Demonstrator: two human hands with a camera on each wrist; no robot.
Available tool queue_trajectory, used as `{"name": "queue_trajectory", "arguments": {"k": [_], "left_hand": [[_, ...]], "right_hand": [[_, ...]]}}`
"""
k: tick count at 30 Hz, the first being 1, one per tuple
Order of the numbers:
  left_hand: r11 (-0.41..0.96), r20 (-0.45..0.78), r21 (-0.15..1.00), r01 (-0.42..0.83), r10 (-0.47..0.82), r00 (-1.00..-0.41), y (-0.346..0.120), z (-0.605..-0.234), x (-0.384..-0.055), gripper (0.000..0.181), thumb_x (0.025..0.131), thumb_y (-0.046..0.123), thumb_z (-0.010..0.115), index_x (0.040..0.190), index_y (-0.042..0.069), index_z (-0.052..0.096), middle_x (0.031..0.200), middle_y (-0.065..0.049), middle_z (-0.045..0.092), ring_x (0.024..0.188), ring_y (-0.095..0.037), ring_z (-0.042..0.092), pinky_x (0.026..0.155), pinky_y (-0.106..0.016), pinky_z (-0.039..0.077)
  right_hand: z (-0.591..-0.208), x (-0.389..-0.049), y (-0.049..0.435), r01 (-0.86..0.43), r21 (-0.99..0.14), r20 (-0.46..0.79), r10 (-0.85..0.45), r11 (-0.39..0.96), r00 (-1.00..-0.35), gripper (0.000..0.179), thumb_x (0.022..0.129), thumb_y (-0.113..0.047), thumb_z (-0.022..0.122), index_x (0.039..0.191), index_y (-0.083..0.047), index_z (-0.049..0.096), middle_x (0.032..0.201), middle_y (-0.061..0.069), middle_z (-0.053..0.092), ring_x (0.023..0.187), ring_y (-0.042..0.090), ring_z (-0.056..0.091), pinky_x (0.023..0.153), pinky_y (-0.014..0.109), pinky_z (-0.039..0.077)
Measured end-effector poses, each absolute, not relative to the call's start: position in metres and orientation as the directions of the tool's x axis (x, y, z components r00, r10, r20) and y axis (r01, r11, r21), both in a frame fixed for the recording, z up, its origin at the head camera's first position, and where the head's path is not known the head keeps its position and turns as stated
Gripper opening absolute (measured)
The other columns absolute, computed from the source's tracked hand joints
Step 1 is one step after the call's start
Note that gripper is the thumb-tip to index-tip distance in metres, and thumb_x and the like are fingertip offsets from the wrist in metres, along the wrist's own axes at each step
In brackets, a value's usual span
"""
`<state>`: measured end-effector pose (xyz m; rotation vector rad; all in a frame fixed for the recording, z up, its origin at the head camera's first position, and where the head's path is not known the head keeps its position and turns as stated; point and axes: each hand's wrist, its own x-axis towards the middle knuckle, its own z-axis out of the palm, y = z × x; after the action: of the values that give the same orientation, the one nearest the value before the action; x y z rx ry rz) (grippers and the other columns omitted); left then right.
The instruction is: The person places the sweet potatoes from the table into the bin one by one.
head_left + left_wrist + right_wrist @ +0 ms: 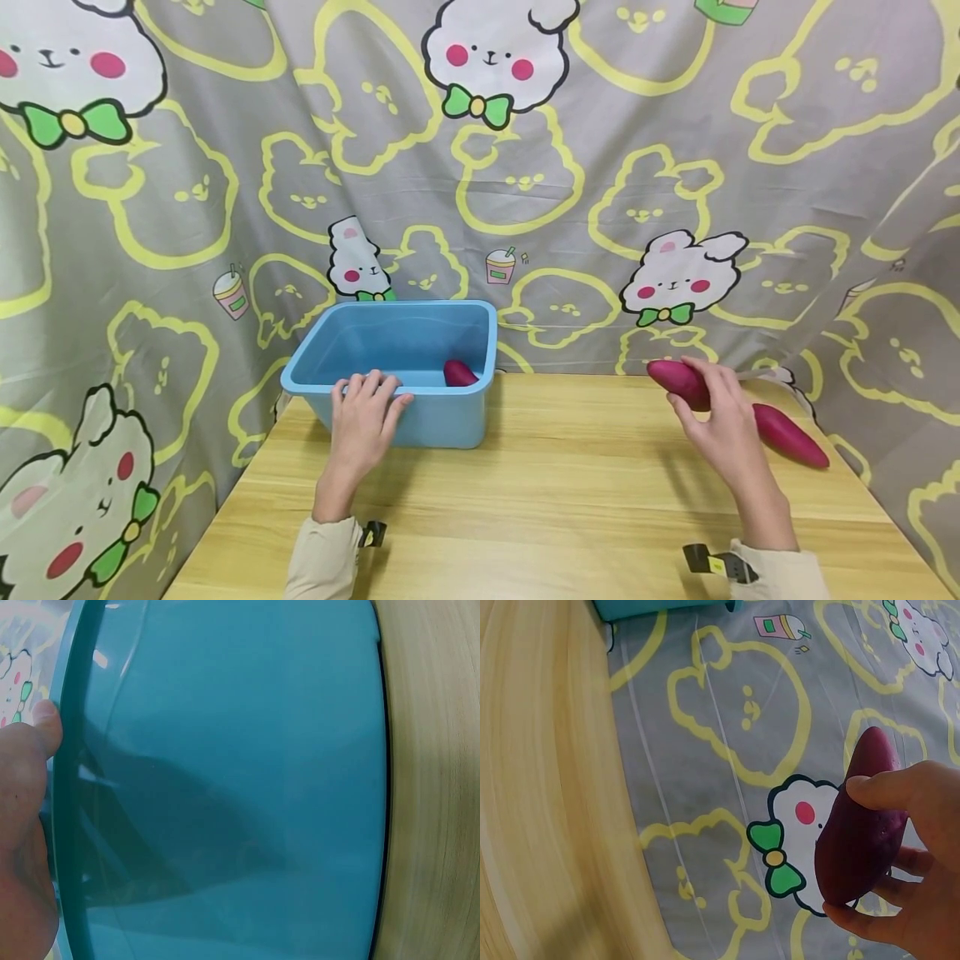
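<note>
A blue plastic bin (442,421) stands at the back left of the table, with one purple sweet potato (458,373) inside near its right end. My left hand (363,425) grips the bin's front rim, its fingers over the edge and the thumb (46,724) on the outside. On the right, my right hand (723,417) holds a second purple sweet potato (861,825) between thumb and fingers, raised above the table. Another sweet potato (791,436) lies on the table just right of that hand.
The wooden table (555,500) runs between the bin and my right hand. A grey curtain (540,192) with yellow outlines and white cartoon animals hangs behind the table and along both sides. Each wrist carries a dark strap.
</note>
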<state>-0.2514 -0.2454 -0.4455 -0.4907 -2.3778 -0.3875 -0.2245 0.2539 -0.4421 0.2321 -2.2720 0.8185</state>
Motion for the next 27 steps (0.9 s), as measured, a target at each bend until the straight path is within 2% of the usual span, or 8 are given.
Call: {"name": "queue_trajectory", "arguments": {"k": [5, 9, 13, 23, 27], "left_hand": [[0.884, 0.667, 0.145, 0.444, 0.244, -0.704, -0.245, -0.445, -0.252, 0.021, 0.103, 0.035, 0.061, 0.103, 0.014, 0.065, 0.102, -0.008, 0.059, 0.100, -0.035, 0.049, 0.101, -0.063, 0.026], [0.884, 0.665, 0.146, 0.444, 0.244, -0.706, -0.245, -0.445, -0.251, 0.023, 0.103, 0.035, 0.061, 0.105, 0.013, 0.066, 0.102, -0.009, 0.059, 0.101, -0.035, 0.049, 0.101, -0.063, 0.026], [0.886, 0.662, 0.145, 0.441, 0.244, -0.709, -0.245, -0.445, -0.251, 0.023, 0.103, 0.035, 0.061, 0.105, 0.012, 0.066, 0.103, -0.009, 0.059, 0.101, -0.036, 0.050, 0.101, -0.063, 0.026], [0.886, 0.662, 0.146, 0.440, 0.243, -0.709, -0.245, -0.445, -0.251, 0.022, 0.103, 0.034, 0.061, 0.105, 0.013, 0.066, 0.103, -0.009, 0.059, 0.101, -0.035, 0.049, 0.101, -0.063, 0.026], [0.886, 0.665, 0.144, 0.440, 0.243, -0.707, -0.246, -0.446, -0.252, 0.021, 0.103, 0.035, 0.061, 0.104, 0.014, 0.065, 0.102, -0.009, 0.059, 0.101, -0.035, 0.049, 0.101, -0.063, 0.026]], "right_hand": [[-0.443, -0.225, 0.251, -0.401, -0.470, 0.694, 0.049, 0.786, -0.719, 0.064, 0.082, 0.000, 0.082, 0.140, -0.009, 0.058, 0.124, 0.022, 0.057, 0.099, 0.038, 0.060, 0.080, 0.032, 0.041], [-0.443, -0.226, 0.247, -0.424, -0.448, 0.713, 0.028, 0.787, -0.701, 0.063, 0.081, 0.001, 0.083, 0.138, -0.008, 0.059, 0.122, 0.020, 0.058, 0.097, 0.036, 0.061, 0.079, 0.024, 0.038], [-0.444, -0.227, 0.243, -0.432, -0.440, 0.713, 0.014, 0.787, -0.701, 0.062, 0.081, 0.002, 0.083, 0.138, -0.008, 0.060, 0.122, 0.020, 0.057, 0.099, 0.035, 0.060, 0.081, 0.027, 0.039], [-0.445, -0.227, 0.235, -0.437, -0.444, 0.706, 0.006, 0.782, -0.708, 0.063, 0.080, 0.004, 0.083, 0.138, -0.006, 0.059, 0.126, 0.020, 0.056, 0.107, 0.037, 0.057, 0.083, 0.050, 0.046], [-0.445, -0.229, 0.232, -0.449, -0.437, 0.712, -0.005, 0.779, -0.702, 0.063, 0.080, 0.004, 0.083, 0.138, -0.005, 0.059, 0.126, 0.020, 0.056, 0.108, 0.037, 0.058, 0.083, 0.052, 0.047]]}}
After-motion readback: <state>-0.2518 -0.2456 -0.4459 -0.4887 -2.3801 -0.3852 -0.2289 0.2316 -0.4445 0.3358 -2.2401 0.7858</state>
